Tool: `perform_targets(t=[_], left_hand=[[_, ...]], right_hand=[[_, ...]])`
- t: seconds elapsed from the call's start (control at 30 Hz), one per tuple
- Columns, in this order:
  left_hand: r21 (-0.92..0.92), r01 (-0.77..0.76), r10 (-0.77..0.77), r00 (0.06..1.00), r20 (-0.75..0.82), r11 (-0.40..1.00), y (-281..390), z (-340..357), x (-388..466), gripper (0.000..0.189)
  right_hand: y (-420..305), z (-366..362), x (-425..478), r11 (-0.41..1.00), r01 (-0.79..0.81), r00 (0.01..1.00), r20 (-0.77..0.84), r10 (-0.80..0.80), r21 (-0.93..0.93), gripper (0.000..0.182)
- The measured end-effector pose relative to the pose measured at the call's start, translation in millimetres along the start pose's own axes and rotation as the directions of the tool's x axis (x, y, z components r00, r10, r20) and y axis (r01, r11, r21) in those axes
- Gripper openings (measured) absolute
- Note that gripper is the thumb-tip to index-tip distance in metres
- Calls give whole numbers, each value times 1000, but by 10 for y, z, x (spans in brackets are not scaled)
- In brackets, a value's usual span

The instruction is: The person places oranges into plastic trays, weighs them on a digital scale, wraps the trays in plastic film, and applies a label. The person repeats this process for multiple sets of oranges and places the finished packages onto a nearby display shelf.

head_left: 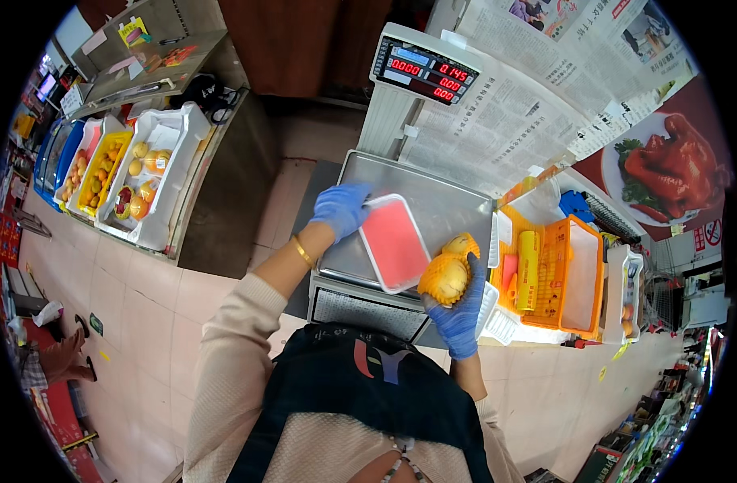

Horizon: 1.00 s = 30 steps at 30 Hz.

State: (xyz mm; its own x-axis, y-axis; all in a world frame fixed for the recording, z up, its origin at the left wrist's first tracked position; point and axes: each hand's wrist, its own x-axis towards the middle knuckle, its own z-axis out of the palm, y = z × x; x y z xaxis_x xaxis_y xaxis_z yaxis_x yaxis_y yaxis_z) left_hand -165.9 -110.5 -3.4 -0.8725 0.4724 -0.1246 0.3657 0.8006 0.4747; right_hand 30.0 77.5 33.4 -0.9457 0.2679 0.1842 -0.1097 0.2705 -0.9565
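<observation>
A white foam tray with a pink pad (396, 244) lies tilted over the steel pan of a weighing scale (450, 202). My left hand (342, 210), in a blue glove, is at the tray's upper left edge; the fingertips are blurred, and whether they grip the rim is not clear. In my right hand (459, 317), also blue-gloved, are two round yellowish fruits in yellow foam nets (450, 278), held just right of the tray's lower corner. The scale's display (427, 69) with lit red digits stands behind the pan.
Right of the scale are an orange plastic basket (576, 278), a yellow roll (528, 270) and white foam trays (500, 323). A newspaper-covered panel (495, 108) rises behind. At left, a counter holds a white crate (184, 136) and a yellow crate (116, 145) of fruit.
</observation>
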Motion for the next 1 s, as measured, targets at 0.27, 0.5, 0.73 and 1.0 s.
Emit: perform_targets(t=[0.27, 0.5, 0.73, 1.0], left_hand=[[9, 238, -238, 969, 69, 971, 226, 126, -840, 56], [-31, 241, -242, 970, -20, 970, 252, 360, -939, 52], [114, 33, 17, 912, -410, 993, 240, 266, -1017, 44], [-30, -369, 313, 825, -471, 929, 458, 301, -1005, 31]], right_hand=[[291, 123, 213, 994, 99, 995, 33, -98, -42, 90], [713, 188, 212, 981, 136, 981, 160, -113, -136, 82], [659, 156, 248, 978, 114, 982, 172, -84, -174, 79], [52, -100, 276, 926, 246, 969, 74, -234, -286, 75]])
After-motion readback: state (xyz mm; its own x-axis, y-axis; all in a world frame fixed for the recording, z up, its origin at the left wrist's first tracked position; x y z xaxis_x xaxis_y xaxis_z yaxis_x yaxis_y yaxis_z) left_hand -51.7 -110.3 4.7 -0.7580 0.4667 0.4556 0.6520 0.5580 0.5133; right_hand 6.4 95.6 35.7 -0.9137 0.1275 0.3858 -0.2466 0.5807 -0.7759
